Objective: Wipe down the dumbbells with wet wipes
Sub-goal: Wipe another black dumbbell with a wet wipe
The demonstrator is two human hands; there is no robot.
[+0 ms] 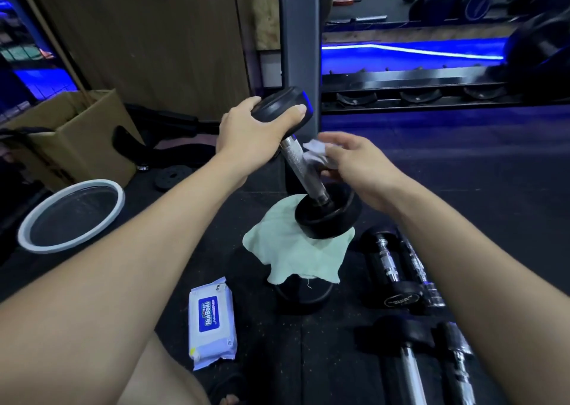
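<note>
Two hands busy — left grip point(246, 127) clasping dumbbell point(303, 161), right grip point(357, 164) pinching wet wipe point(316, 155), pack point(212, 321) reads "HuiBaiLi".

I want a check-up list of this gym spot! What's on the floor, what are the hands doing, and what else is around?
Surface: black rubber gym floor, speckled with crumbs.
Job's things: dumbbell stands tilted, lower head on a pale green cloth; white wet wipe against its metal handle; wet wipes pack lies on the floor.
Clutter: more dumbbells lying at right; white-rimmed basin; cardboard box.
Grippers: left hand grips the top head; right hand holds the wipe.
Cables: nothing seen.
Surroundings: dumbbell rack, blue strip lighting, wooden panel.
</note>
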